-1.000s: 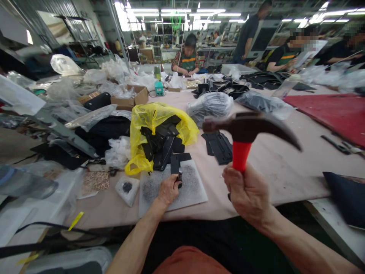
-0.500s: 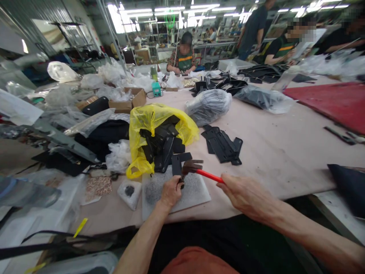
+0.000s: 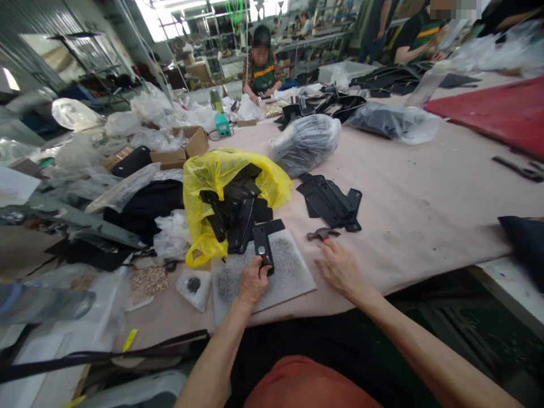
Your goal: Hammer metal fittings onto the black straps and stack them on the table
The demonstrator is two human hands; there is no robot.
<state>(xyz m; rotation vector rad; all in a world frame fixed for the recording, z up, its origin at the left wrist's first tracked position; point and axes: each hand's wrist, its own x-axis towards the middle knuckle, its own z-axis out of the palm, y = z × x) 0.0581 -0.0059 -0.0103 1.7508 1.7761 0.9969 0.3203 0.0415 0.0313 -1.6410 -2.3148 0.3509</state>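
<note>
Worktable [image 3: 425, 215]: L hand [image 3: 251, 281] pinching black strap [image 3: 263, 247], no labels legible.

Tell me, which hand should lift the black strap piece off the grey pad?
Probably the left hand: it already grips the strap piece on the pad. The right hand is on the hammer.

A wide pinkish worktable [image 3: 425, 192] carries a grey speckled pad [image 3: 280, 272], a yellow plastic bag [image 3: 221, 170] of black parts, a stack of black pieces [image 3: 329, 201], a small hammer [image 3: 323, 233], a cardboard box [image 3: 187, 147] and a red mat [image 3: 501, 110].
</note>
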